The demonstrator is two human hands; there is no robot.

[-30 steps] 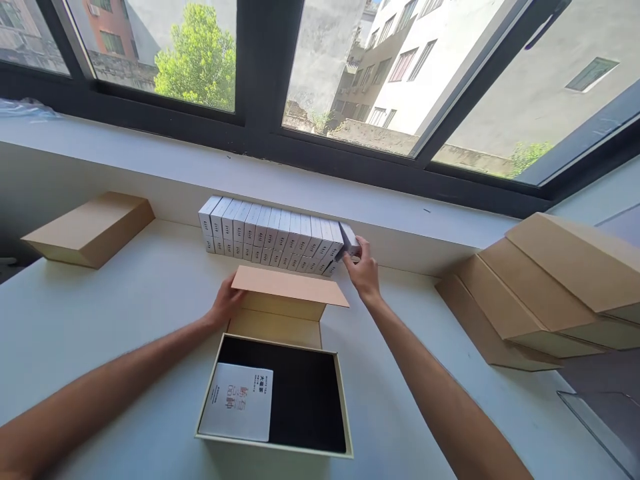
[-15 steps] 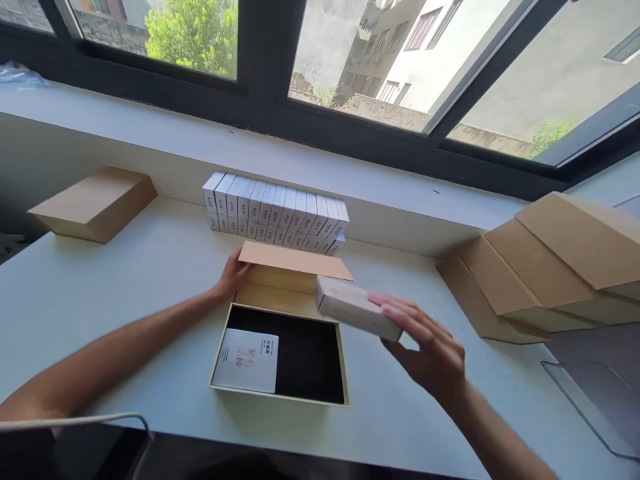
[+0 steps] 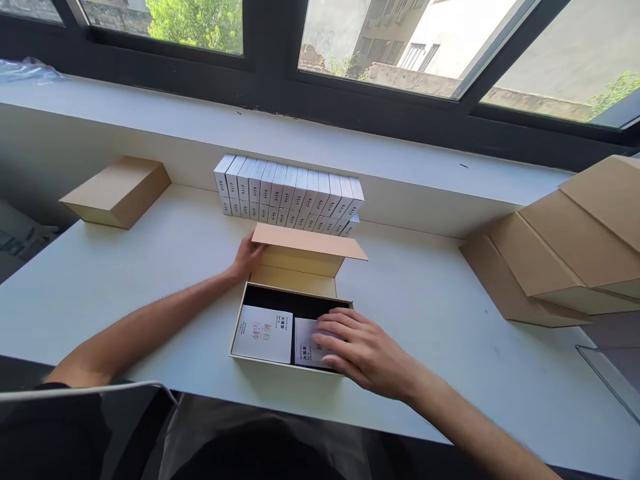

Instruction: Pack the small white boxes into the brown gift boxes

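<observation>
A gift box [image 3: 290, 365] with a black inner tray stands open on the table, its brown lid [image 3: 310, 241] folded up at the back. My left hand [image 3: 249, 256] grips the left end of that lid, its fingers partly hidden behind it. Inside the tray, one white small carton [image 3: 263, 335] with orange print lies flat on the left. Another white carton [image 3: 306, 343] lies in the right part, its print the other way up. Over this second carton my right hand [image 3: 363, 350] rests with fingers stretched out, covering its right side.
Behind the gift box, a two-layer row of white cartons [image 3: 285, 193] stands against the wall below the sill. A closed brown box [image 3: 120, 190] sits at the back left. Several brown boxes [image 3: 545, 253] lean together at the right. A white cable [image 3: 90, 392] crosses the lower left.
My right hand has brought the white carton down and left into the tray's right part, and its fingers have spread over it. My left hand keeps hold of the lid. The view has shifted slightly.
</observation>
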